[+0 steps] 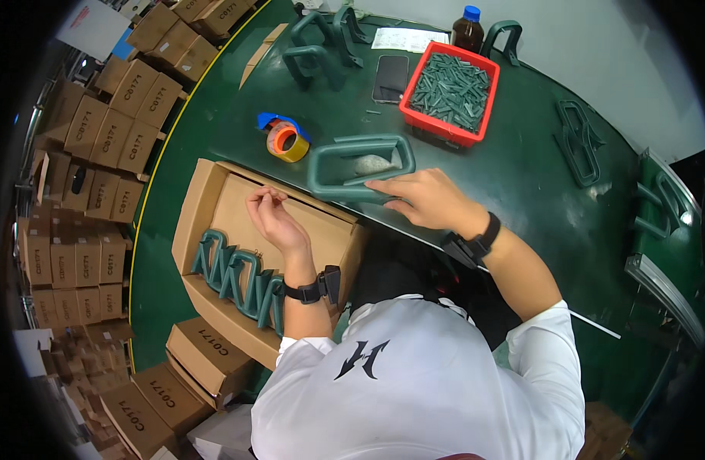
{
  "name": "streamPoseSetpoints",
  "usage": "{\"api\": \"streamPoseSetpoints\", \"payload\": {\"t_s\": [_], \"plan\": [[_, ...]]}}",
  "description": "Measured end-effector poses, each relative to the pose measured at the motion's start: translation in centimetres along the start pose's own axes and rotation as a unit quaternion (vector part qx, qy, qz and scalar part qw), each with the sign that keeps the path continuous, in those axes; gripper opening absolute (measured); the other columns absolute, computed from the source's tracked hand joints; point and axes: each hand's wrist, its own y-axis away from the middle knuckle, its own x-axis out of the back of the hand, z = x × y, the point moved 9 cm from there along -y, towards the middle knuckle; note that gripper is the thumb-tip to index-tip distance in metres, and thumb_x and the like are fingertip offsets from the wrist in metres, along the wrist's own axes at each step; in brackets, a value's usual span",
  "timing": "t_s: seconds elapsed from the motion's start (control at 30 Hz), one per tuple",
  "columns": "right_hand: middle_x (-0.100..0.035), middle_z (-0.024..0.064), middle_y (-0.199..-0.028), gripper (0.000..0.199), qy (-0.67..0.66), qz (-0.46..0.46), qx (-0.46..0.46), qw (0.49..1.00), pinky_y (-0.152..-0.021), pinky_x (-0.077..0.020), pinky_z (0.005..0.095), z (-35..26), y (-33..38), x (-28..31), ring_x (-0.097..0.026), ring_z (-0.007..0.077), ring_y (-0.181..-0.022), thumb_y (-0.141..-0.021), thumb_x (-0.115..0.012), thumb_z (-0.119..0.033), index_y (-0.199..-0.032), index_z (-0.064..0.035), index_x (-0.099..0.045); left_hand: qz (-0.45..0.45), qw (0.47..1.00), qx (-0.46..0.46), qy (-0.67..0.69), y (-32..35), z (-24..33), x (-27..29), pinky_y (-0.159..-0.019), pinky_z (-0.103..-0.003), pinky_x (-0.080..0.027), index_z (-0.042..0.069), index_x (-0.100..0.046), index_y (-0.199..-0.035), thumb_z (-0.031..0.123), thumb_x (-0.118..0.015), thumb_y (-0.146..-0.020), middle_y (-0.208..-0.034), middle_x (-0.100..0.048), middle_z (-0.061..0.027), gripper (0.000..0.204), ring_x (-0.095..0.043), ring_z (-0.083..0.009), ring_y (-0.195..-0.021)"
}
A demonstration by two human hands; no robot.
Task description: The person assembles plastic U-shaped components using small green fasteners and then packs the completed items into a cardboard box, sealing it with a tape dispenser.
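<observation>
dark green table (521,176), red bin (450,92), tape roll (288,142), phone (390,78)

The worktop (521,169) is dark green. On it lie a grey-green plastic frame (360,167), an orange tape roll (285,142) in a blue dispenser, and a red tray (450,92) of grey pieces. The open carton (214,199) beside the worktop is plain brown.

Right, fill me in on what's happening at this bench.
A person in a white shirt works at a green table. The right hand rests on a green loop-shaped plastic handle at the table's edge. The left hand pinches something too small to tell, above an open cardboard box that holds a row of matching handles. A red bin of small dark parts and a tape dispenser sit nearby.
</observation>
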Motion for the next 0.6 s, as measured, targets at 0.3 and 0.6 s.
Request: {"api": "streamPoseSetpoints", "payload": {"t_s": [0.3, 0.6], "plan": [[-0.071, 0.0141, -0.114, 0.044, 0.053, 0.014, -0.074, 0.996, -0.080, -0.0551, 0.0458, 4.5, 2.4, -1.2, -0.068, 0.0362, -0.093, -0.082, -0.074, -0.015, -0.126, -0.0110, -0.066, -0.513, 0.702, -0.170, -0.464, 6.3, -1.2, -16.0, -0.104, -0.046, -0.039, 0.012, -0.060, -0.125, 0.025, -0.081, -0.063, -0.125, -0.057, -0.0127, 0.066, -0.051, -0.0335, -0.121], [-0.073, 0.0094, -0.110, 0.034, -0.082, 0.069, -0.269, 0.957, -0.050, -0.0336, 0.0216, 5.1, 9.9, 3.6, -0.042, 0.0052, -0.054, -0.086, -0.070, -0.006, -0.119, 0.0000, -0.068, -0.588, 0.616, -0.084, -0.518, 6.9, -7.3, -15.0, -0.070, -0.047, -0.052, 0.019, -0.049, -0.132, 0.029, -0.076, -0.075, -0.097, -0.062, -0.0131, 0.063, -0.065, -0.0370, -0.084]]}}
